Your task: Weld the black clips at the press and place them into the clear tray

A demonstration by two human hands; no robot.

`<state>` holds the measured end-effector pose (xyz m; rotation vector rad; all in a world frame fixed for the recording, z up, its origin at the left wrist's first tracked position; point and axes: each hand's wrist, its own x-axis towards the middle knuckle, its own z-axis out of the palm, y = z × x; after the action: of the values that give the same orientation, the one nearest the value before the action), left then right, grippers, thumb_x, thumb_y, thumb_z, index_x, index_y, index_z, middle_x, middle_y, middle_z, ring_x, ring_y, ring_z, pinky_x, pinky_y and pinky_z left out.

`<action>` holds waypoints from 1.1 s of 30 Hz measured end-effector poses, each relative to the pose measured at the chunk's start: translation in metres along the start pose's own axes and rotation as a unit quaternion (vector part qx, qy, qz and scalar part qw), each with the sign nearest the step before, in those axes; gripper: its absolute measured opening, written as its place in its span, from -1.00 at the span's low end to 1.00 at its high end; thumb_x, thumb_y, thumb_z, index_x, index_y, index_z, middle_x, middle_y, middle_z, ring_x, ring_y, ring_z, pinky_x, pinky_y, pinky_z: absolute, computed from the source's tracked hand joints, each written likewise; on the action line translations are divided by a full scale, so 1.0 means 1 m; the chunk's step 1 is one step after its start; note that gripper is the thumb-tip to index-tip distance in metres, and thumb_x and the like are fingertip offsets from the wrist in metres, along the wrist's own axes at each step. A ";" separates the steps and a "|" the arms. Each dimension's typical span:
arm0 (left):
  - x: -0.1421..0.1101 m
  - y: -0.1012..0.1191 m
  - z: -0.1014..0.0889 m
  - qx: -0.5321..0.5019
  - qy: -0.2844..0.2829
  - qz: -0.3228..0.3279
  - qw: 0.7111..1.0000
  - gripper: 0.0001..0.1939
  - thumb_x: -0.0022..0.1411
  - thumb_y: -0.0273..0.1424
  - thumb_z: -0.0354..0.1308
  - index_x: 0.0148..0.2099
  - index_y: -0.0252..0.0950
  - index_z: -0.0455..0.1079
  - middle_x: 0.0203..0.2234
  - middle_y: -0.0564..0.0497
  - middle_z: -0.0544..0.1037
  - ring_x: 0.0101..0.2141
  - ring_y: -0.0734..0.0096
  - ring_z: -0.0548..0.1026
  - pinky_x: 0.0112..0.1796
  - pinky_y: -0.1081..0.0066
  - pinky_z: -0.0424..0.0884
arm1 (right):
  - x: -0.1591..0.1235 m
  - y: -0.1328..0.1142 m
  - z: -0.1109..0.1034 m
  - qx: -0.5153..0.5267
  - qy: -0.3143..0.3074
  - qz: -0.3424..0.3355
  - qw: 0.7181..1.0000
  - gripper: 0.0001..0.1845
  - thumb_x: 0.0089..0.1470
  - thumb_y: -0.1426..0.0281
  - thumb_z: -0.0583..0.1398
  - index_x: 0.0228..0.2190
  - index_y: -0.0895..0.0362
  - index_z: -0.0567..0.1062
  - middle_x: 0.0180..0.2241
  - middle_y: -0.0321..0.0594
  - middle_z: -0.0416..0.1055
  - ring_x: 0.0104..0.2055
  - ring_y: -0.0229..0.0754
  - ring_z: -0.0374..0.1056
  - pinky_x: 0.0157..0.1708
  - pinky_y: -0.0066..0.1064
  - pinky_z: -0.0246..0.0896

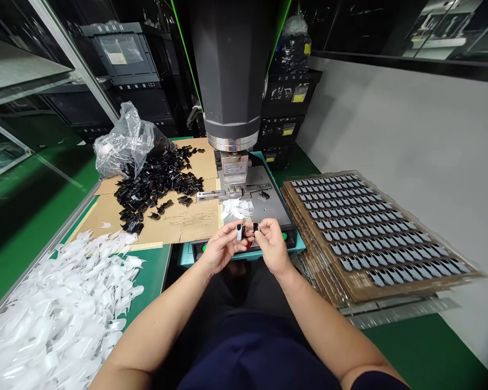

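Note:
My left hand pinches a small black-and-pale plastic piece between thumb and fingers. Facing it, my right hand grips a small black plastic piece. The two pieces are close together; whether they touch I cannot tell. Just beyond my fingers lies a small heap of white curved plastic pieces on the machine's grey base. Behind the heap, a metal fixture sits under the press head. A dark small part rests to the right of the fixture.
Cardboard on the left bears a pile of black clips and a clear plastic bag. Many white pieces cover the near left. Stacked trays with rows of grey-and-black parts stand right. Dark crates rise behind.

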<state>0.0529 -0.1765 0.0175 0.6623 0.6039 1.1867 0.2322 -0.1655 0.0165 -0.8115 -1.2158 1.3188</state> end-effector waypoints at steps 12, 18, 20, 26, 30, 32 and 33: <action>-0.001 0.001 0.002 -0.019 -0.010 -0.001 1.000 -0.54 0.27 -0.36 0.45 0.18 -0.32 0.54 -0.24 -0.10 0.66 -0.27 0.31 0.66 -0.24 0.37 0.65 | -0.001 -0.002 0.000 0.006 -0.006 -0.002 1.000 -0.62 0.28 0.09 0.34 -0.18 -0.04 0.27 0.01 -0.14 0.58 -0.15 -0.06 0.59 -0.10 -0.12 0.57; -0.001 0.001 0.001 -0.019 -0.017 0.000 1.000 -0.56 0.29 -0.36 0.44 0.18 -0.31 0.54 -0.21 -0.11 0.67 -0.27 0.32 0.67 -0.24 0.38 0.66 | -0.002 0.001 -0.001 0.009 -0.012 -0.009 1.000 -0.65 0.31 0.12 0.32 -0.17 -0.04 0.26 0.00 -0.13 0.57 -0.15 -0.05 0.58 -0.10 -0.10 0.55; -0.001 0.001 0.001 -0.018 -0.018 0.002 1.000 -0.56 0.29 -0.36 0.44 0.18 -0.30 0.54 -0.12 -0.15 0.68 -0.27 0.33 0.67 -0.24 0.38 0.66 | -0.002 0.002 -0.002 0.009 -0.016 -0.017 1.000 -0.67 0.32 0.14 0.30 -0.17 -0.04 0.25 0.01 -0.13 0.56 -0.15 -0.06 0.58 -0.10 -0.11 0.55; -0.001 0.001 0.002 -0.022 -0.014 0.000 1.000 -0.55 0.27 -0.35 0.46 0.17 -0.30 0.53 -0.10 -0.15 0.68 -0.28 0.34 0.67 -0.24 0.37 0.65 | -0.007 0.001 -0.001 -0.036 -0.024 -0.071 0.997 -0.75 0.40 0.18 0.24 -0.13 -0.04 0.25 0.07 -0.11 0.54 -0.07 -0.07 0.58 -0.02 -0.10 0.55; -0.001 0.002 0.002 -0.026 -0.008 -0.002 1.000 -0.55 0.27 -0.35 0.46 0.17 -0.30 0.53 -0.26 -0.07 0.66 -0.30 0.34 0.66 -0.24 0.37 0.64 | -0.016 0.000 0.001 -0.108 -0.018 -0.135 0.985 -0.85 0.47 0.23 0.16 -0.08 -0.04 0.27 0.16 -0.06 0.49 0.05 -0.06 0.56 0.05 -0.08 0.54; -0.002 0.003 0.002 -0.026 -0.007 -0.001 1.000 -0.54 0.27 -0.34 0.46 0.17 -0.29 0.52 -0.26 -0.05 0.65 -0.30 0.34 0.66 -0.23 0.36 0.63 | -0.019 0.000 0.002 -0.137 -0.018 -0.160 0.977 -0.89 0.48 0.25 0.14 -0.07 -0.04 0.27 0.20 -0.03 0.47 0.10 -0.04 0.54 0.07 -0.05 0.54; -0.002 0.003 0.002 -0.026 -0.007 0.000 1.000 -0.54 0.27 -0.34 0.46 0.17 -0.29 0.52 -0.25 -0.05 0.65 -0.30 0.35 0.66 -0.23 0.37 0.63 | -0.020 0.001 0.002 -0.146 -0.019 -0.168 0.975 -0.90 0.49 0.26 0.13 -0.06 -0.04 0.27 0.21 -0.03 0.47 0.12 -0.04 0.54 0.07 -0.04 0.54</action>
<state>0.0518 -0.1783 0.0217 0.6265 0.5592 1.1924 0.2333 -0.1851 0.0120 -0.7462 -1.5260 0.8970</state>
